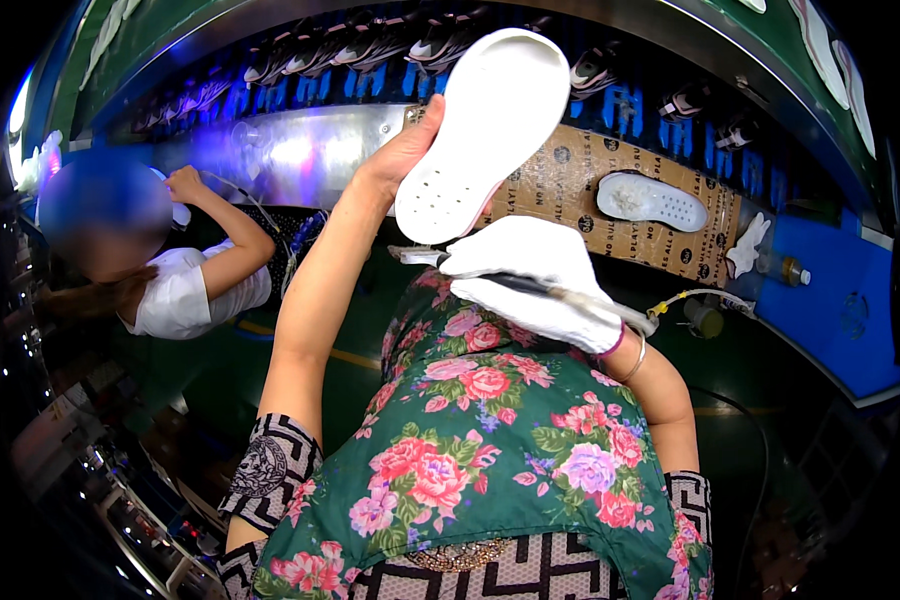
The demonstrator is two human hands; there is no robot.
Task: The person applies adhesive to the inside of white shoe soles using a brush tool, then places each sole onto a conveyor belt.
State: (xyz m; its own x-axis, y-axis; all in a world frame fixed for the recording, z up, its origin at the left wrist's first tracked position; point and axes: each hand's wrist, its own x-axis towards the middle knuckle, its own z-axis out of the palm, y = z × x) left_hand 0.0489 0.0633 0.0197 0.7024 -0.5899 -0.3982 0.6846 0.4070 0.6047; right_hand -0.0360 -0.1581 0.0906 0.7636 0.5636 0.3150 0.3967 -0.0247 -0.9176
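Head view shows our left hand (400,160) gripping a raised white sole (485,130) while our gloved right hand (530,280) clasps a brush (560,292) near its lower edge, another sole (652,200) waiting on the conveyor (560,180).

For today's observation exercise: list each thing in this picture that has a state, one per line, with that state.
Left hand: bare, gripping white shoe sole.
White shoe sole: held up, tilted.
Right hand: white-gloved, gripping brush.
Brush: held roughly level, below the sole.
Second sole: lying on cardboard.

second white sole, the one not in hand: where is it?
In the head view, upper right: the second white sole lies flat on the brown cardboard sheet, right of the held sole, above the gloved right hand.
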